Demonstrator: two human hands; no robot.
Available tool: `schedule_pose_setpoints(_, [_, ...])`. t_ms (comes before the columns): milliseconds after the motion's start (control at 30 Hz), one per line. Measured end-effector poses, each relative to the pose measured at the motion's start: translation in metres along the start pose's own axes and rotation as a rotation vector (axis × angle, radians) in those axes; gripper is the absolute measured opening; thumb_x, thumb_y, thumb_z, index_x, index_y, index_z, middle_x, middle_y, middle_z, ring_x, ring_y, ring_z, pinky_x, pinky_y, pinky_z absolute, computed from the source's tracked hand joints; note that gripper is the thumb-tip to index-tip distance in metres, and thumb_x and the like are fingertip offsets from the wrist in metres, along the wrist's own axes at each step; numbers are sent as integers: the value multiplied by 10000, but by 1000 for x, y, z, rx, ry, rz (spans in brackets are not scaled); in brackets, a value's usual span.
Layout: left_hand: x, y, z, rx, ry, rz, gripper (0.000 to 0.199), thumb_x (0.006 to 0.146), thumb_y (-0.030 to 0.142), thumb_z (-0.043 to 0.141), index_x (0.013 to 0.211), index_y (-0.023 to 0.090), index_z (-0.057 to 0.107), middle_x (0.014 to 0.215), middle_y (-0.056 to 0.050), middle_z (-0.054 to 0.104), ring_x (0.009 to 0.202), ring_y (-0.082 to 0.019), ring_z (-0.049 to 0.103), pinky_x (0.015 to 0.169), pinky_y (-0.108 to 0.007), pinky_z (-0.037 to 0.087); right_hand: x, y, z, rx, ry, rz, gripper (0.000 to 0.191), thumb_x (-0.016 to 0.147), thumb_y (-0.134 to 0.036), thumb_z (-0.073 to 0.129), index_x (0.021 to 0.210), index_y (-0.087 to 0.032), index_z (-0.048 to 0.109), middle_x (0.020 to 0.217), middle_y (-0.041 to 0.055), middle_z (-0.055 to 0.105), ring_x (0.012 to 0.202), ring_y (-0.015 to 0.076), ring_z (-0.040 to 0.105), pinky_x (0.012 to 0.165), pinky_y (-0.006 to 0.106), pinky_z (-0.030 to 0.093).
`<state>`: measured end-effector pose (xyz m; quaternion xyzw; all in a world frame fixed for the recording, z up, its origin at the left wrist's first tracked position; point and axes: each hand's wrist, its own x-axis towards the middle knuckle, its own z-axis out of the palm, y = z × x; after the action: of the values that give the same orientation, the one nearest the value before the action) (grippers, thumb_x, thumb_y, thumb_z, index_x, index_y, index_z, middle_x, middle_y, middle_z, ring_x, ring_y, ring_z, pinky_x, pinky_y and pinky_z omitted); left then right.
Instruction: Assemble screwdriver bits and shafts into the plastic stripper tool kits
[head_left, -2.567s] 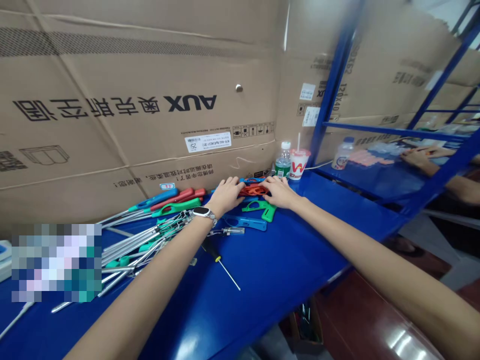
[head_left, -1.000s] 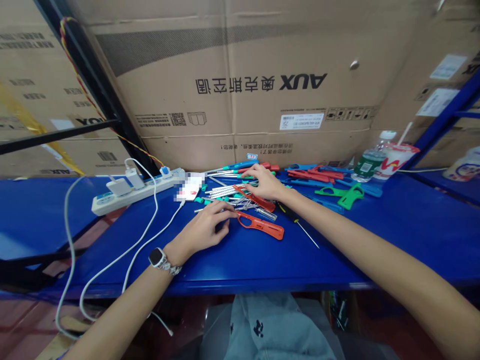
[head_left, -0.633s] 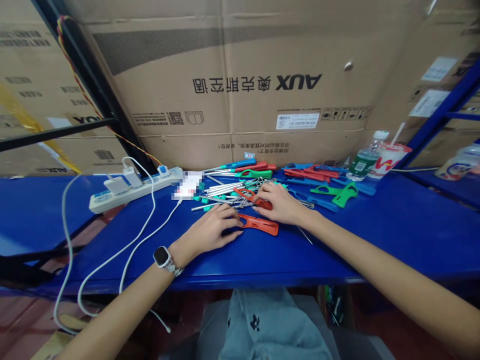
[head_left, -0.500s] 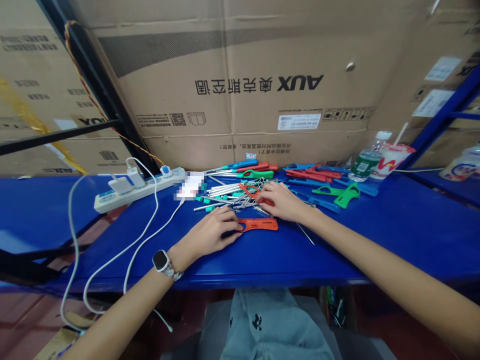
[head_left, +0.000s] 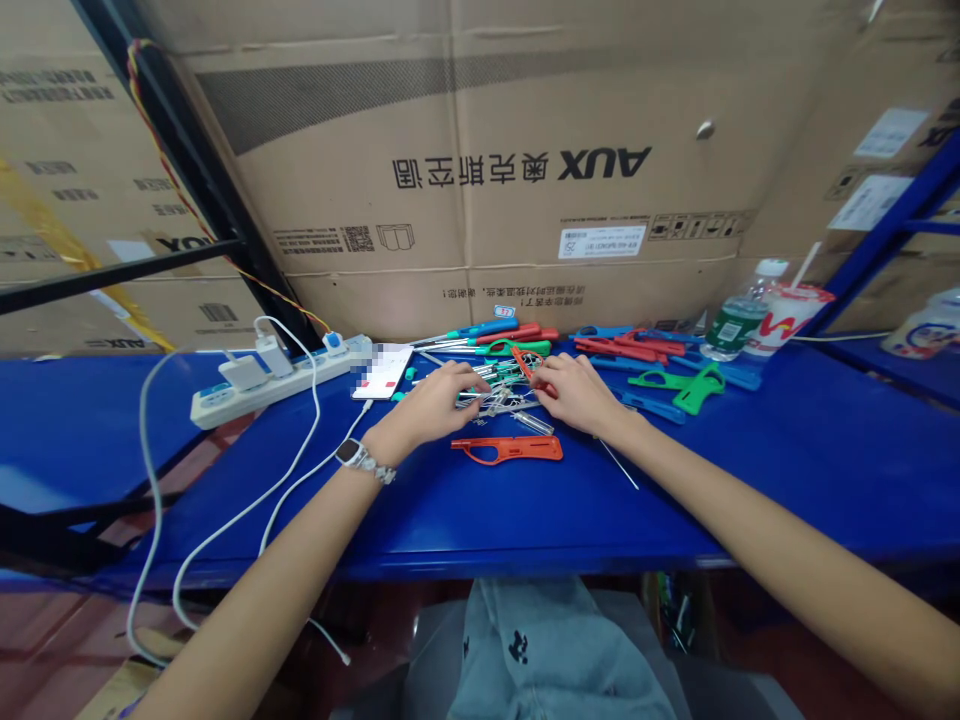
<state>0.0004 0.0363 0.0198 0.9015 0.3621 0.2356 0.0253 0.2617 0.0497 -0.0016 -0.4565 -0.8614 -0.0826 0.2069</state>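
Observation:
An orange plastic casing (head_left: 525, 449) with a loop at its left end lies flat on the blue table, in front of both hands. My left hand (head_left: 439, 402) is over the left side of a pile of metal parts (head_left: 499, 400), thumb and fingers apart; whether it touches a small part is unclear. My right hand (head_left: 574, 393) has its fingers closed at the pile's right side, around the end of another orange-red casing (head_left: 523, 362). Silver rods with green ends lie partly hidden behind my left hand. A thin metal rod (head_left: 619, 464) lies below my right wrist.
Red casings (head_left: 630, 347) and a green casing (head_left: 699, 388) lie right of the pile. Behind them stand a bottle (head_left: 735, 325) and a cup (head_left: 787, 318). A power strip (head_left: 281, 382) with white cables and a white card (head_left: 384, 371) are at left.
My left hand has let go of the front orange casing and moved up and right over the pile. My right hand has shifted slightly right, and the orange-red casing there is now more upright.

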Motion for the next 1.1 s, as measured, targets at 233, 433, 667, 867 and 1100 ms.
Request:
schedule_pose_setpoints(233, [-13, -14, 1, 14, -25, -78, 365, 725, 42, 570, 1023, 197, 712, 1051, -81, 680, 1048, -280, 607, 920, -455, 513, -6, -14, -5, 37, 20, -71, 149, 931, -325, 603, 961, -216, 700, 1020, 96, 656, 1010, 301, 541, 859, 450, 368])
schedule_pose_setpoints(433, [-20, -25, -2, 96, -105, -98, 147, 841, 143, 656, 974, 187, 698, 1019, -85, 679, 991, -282, 613, 881, -461, 506, -1, -21, -3, 66, -41, -103, 126, 867, -348, 692, 903, -226, 696, 1019, 92, 641, 1048, 322, 542, 907, 491, 375])
schedule_pose_setpoints(667, [-16, -19, -5, 23, 66, -6, 98, 999, 218, 524, 995, 179, 614, 1032, -77, 623, 923, -217, 619, 827, -383, 520, -8, -19, -3, 108, -8, -76, 250, 822, -390, 744, 990, -228, 654, 1066, 94, 648, 1055, 330, 543, 908, 486, 380])
schedule_pose_setpoints(867, [-15, -8, -7, -49, 218, -10, 72, 1017, 200, 500, 1030, 192, 570, 1047, -63, 597, 881, -180, 610, 774, -334, 534, -12, -19, -3, 212, 39, 3, 65, 895, -272, 616, 946, -230, 621, 980, 58, 698, 995, 282, 578, 872, 447, 356])
schedule_pose_setpoints(1100, [-13, 3, -9, -68, 324, 23, 90, 1006, 211, 514, 1043, 186, 592, 1004, -65, 627, 804, -162, 592, 689, -292, 495, -6, -28, -2, 466, 107, 118, 95, 887, -208, 565, 972, -218, 607, 898, 38, 687, 847, 218, 599, 837, 399, 392])
